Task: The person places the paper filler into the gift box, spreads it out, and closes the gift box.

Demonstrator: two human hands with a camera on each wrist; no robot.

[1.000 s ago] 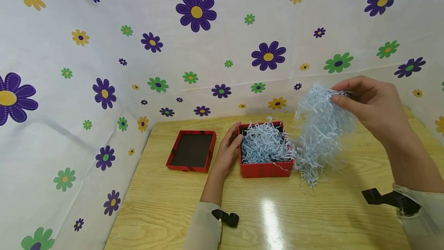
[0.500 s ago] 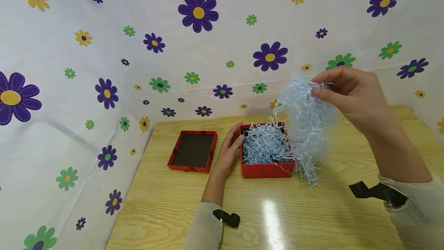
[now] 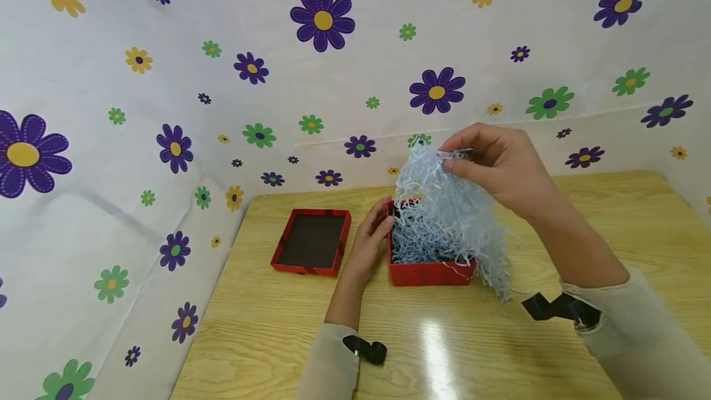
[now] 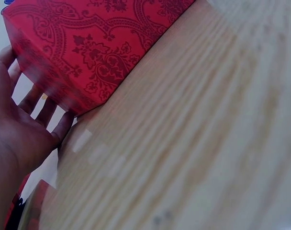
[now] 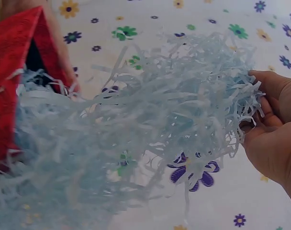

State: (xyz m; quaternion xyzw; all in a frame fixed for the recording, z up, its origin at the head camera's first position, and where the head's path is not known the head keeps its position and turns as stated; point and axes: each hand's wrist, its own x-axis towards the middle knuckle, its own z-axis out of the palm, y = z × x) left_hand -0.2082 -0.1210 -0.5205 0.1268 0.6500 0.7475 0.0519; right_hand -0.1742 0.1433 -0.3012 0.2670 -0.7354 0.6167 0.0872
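A red box with darker ornate patterning stands on the table, filled with pale blue shredded paper. My left hand lies along its left wall; in the left wrist view the fingers are spread and fairly straight against that side. Above the box's right part, my right hand pinches the top of a long clump of shredded paper between thumb and fingers. The clump hangs over the box's right wall, its lower end trailing outside near the table, and hides part of the filling.
A shallow red lid with a dark inside lies upturned left of the box. The wooden table meets a white flower-printed cloth behind and at the left.
My right hand has moved left with the shredded paper, from beside the box to over its right part. The left hand and the box stay in place.
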